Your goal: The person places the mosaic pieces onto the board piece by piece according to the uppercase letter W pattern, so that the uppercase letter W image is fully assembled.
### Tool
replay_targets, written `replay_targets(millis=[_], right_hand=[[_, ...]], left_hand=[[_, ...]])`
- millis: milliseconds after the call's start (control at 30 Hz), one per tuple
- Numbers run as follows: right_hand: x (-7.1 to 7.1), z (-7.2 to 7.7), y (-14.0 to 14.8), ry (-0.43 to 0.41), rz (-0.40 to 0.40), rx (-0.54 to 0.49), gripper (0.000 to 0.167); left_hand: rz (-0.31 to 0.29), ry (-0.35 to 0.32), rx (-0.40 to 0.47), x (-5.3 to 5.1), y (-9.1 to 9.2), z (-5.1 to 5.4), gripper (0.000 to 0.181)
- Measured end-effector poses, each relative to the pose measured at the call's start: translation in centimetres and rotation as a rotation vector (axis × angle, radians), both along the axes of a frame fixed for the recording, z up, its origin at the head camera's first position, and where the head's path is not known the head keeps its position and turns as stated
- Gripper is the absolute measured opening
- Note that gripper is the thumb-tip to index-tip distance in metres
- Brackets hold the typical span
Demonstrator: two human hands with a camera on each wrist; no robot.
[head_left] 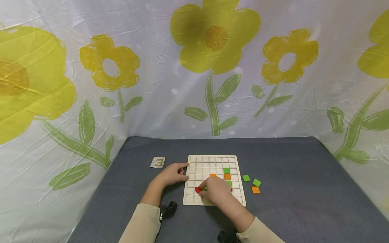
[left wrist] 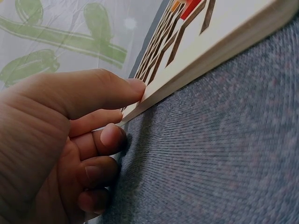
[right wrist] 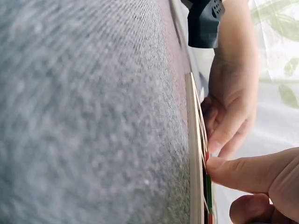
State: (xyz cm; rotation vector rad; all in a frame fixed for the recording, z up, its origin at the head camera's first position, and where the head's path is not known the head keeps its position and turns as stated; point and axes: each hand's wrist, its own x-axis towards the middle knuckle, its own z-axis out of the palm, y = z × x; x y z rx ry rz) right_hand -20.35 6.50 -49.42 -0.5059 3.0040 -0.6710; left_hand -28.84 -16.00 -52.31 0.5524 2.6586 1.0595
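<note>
A pale wooden grid board [head_left: 194, 200] lies on the dark cloth. The left hand [head_left: 172, 173] touches its left edge with the thumb and index finger spread apart; the other fingers are bent under in the left wrist view. Low on the board, the right hand [head_left: 216, 190] has thumb and index fingertips about a rounded red piece [head_left: 197, 190]. A bit of green piece [head_left: 205, 189] shows between those fingers. Green tiles [head_left: 226, 170] and orange tiles [head_left: 227, 177] sit in cells farther right. The right hand hides part of the lower rows.
Loose on the cloth right of the board are two green tiles [head_left: 256, 182] and an orange tile [head_left: 255, 190]. A small printed grid card [head_left: 157, 162] lies at the upper left. A flower-printed curtain [head_left: 158, 111] stands behind the table [head_left: 288, 209].
</note>
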Motion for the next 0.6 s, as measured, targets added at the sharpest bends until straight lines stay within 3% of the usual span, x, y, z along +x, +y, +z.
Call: replay_targets(millis=[300, 600], right_hand=[[0.0, 0.2, 0.2, 0.006, 0.013, -0.001, 0.017], [-1.4, 2.0, 3.2, 0.006, 0.029, -0.115, 0.027]], left_hand=[[0.000, 0.002, 0.002, 0.0, 0.0, 0.1, 0.067], [0.011, -0.012, 0.007, 0.1, 0.0, 0.0, 0.068]])
